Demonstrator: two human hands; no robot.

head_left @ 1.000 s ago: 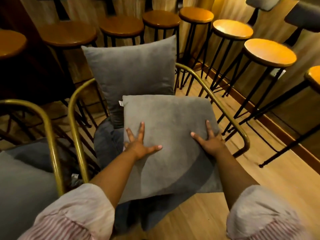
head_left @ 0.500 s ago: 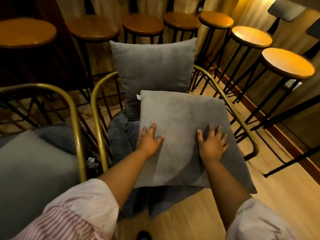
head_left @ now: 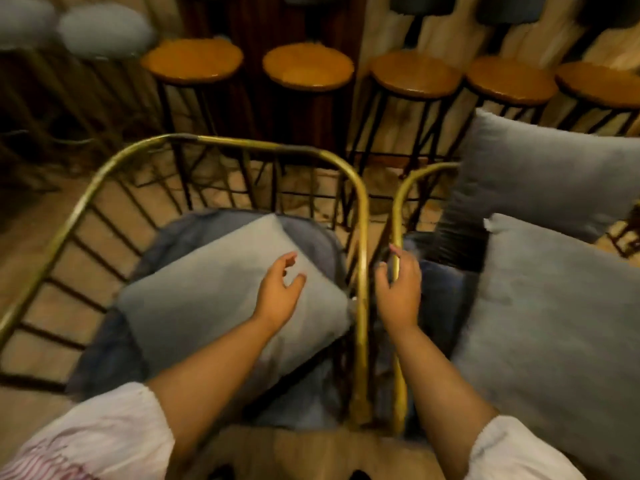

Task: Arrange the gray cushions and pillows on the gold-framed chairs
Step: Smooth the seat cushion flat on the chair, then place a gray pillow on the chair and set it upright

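Two gold-framed chairs stand side by side. The left chair point(head_left: 221, 142) holds a dark blue-gray seat cushion point(head_left: 308, 233) with a gray pillow point(head_left: 207, 299) lying flat on it. My left hand point(head_left: 280, 292) hovers open above that pillow's right part, fingers curled and apart. My right hand point(head_left: 398, 289) is over the right chair's gold rail point(head_left: 398, 209), fingers loosely around it. The right chair carries a gray pillow point(head_left: 547, 327) lying on its seat and another gray pillow point(head_left: 540, 178) standing against its back.
A row of round wooden bar stools point(head_left: 308, 65) with black metal legs lines the wall behind the chairs. Gray padded stools point(head_left: 104, 34) stand at the far left. The floor point(head_left: 311, 448) is light wood, visible between and below the chairs.
My view has swung left from the right chair to the left one. Both hands have left the flat pillow on the right chair; the left now hangs over the left chair's pillow.
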